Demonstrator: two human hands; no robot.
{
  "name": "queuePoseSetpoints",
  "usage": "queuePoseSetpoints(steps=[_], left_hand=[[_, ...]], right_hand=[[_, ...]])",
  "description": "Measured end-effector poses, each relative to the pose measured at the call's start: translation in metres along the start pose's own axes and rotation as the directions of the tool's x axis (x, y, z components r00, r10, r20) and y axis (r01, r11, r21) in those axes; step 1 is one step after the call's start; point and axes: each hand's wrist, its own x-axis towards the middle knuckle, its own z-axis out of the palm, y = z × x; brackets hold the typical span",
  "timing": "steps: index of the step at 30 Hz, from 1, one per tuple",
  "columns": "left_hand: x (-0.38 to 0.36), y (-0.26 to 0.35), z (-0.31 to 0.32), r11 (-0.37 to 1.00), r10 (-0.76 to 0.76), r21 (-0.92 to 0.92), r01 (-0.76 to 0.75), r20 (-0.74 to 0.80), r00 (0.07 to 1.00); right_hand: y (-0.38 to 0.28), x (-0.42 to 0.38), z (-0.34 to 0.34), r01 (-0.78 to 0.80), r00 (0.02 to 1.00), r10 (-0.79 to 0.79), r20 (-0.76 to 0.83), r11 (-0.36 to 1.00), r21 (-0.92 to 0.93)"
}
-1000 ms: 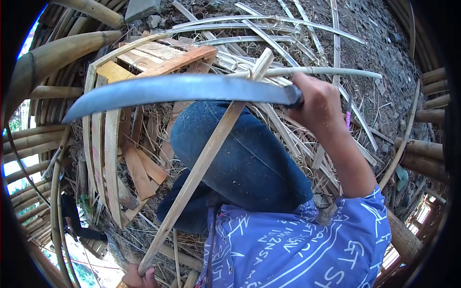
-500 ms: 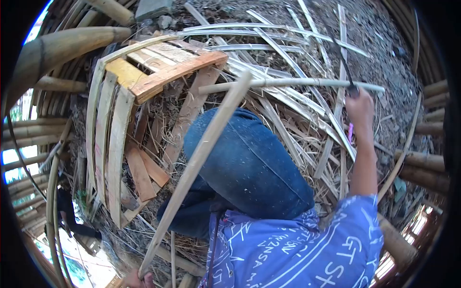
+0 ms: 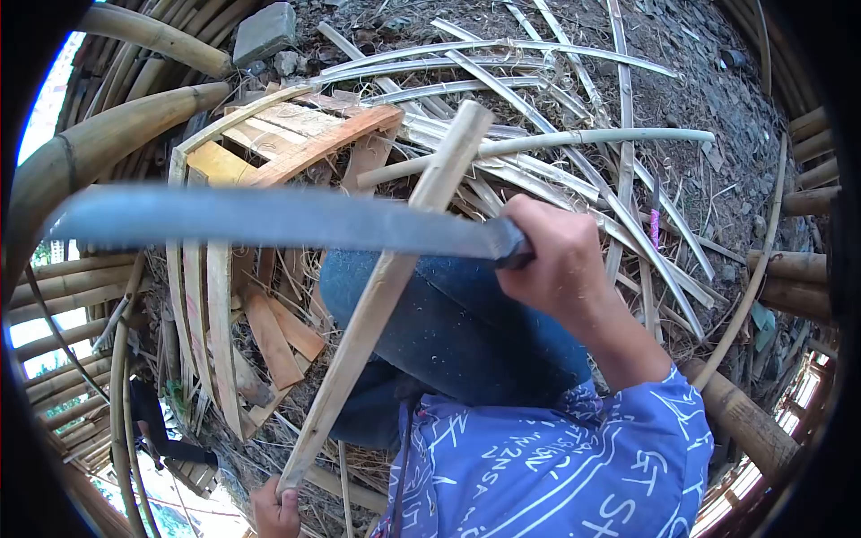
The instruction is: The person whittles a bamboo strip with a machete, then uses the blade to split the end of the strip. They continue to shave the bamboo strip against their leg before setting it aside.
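Observation:
My right hand (image 3: 558, 260) is wrapped round the dark handle of a machete (image 3: 287, 218). Its broad grey blade lies flat across the view, pointing left and overlapping the wooden stick (image 3: 345, 368). At the bottom left, my left hand (image 3: 274, 509) grips the lower end of that stick, thumb along it. The stick slants up over my bent knee (image 3: 466, 332) in blue jeans, and its thick upper end overlaps a pale bamboo pole (image 3: 610, 137) lying crosswise beyond.
A slatted wooden crate (image 3: 327, 143) stands at the left, with loose boards inside. Split bamboo strips (image 3: 574, 166) and shavings cover the ground ahead. A knife with a pink handle (image 3: 654, 229) lies at the right. Bamboo walls surround me, and a grey block (image 3: 265, 34) sits far back.
My right hand has swung the machete from the far right in toward the middle, so the blade now crosses the stick in view. My left hand, still on the stick, has shifted slightly up.

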Motion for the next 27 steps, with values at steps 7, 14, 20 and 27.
queuePoseSetpoints(steps=[7, 14, 20, 27], left_hand=[[0.002, 0.011, 0.0, 0.995, -0.077, -0.058, 0.077, 0.001, 0.997], [-0.006, 0.005, 0.0, 0.971, 0.235, 0.106, -0.215, -0.228, 0.945], [-0.013, 0.031, 0.003, 0.982, 0.117, 0.162, -0.099, -0.106, 0.987], [-0.011, 0.037, 0.004, 0.991, 0.084, 0.114, -0.074, -0.088, 0.993]], right_hand=[[-0.003, 0.015, -0.011, 0.021, 0.971, 0.044, 0.237, 0.964, -0.266], [0.055, 0.032, -0.017, -0.182, 0.97, 0.234, 0.065, 0.877, -0.445], [0.024, 0.012, -0.022, -0.238, 0.968, 0.248, 0.035, 0.955, -0.178], [0.011, 0.001, -0.009, -0.152, 0.943, 0.226, 0.244, 0.946, -0.286]])
